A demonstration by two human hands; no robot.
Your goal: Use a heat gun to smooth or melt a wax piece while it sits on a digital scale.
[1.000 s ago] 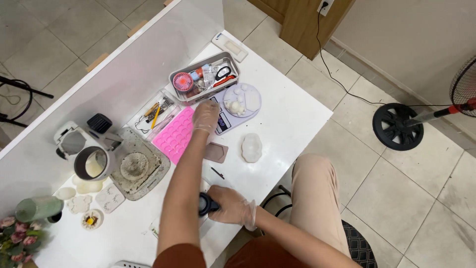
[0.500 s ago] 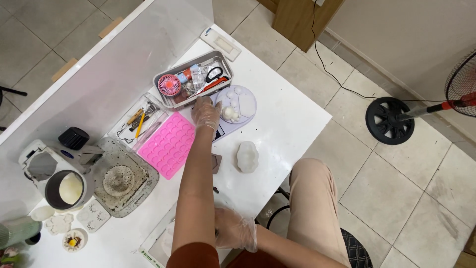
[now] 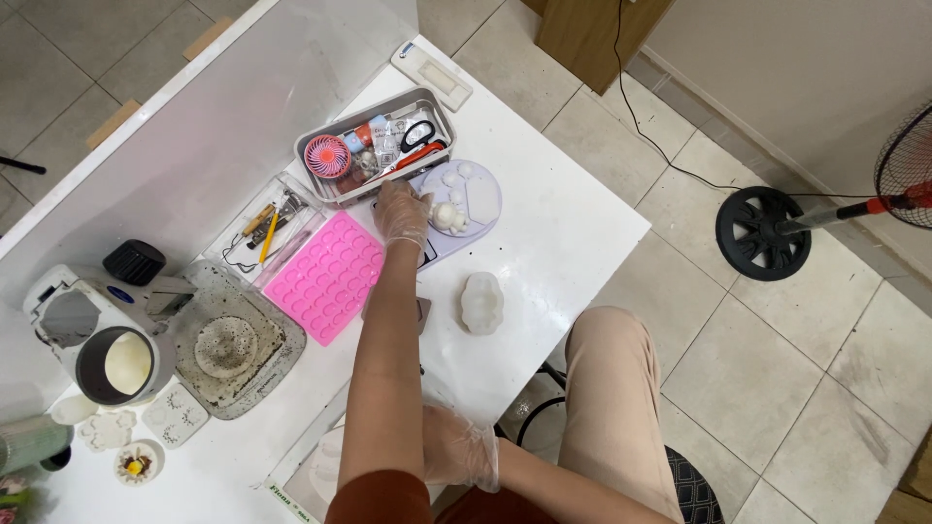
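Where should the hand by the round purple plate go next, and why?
Probably a little to the right, onto the small white figure. The gloved left hand hovers open at the edge of the purple plate, fingertips just short of the figure, holding nothing. The right hand waits near the body.

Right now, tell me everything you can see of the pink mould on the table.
The pink mould is a flat rectangular sheet, silicone by its look, with rows of small, seemingly empty cavities. It lies face up and skewed on the white table, between the clear tray of tools and the person's outstretched arm. Its lower left corner meets the dirty grey tray. Neither gloved hand touches it.
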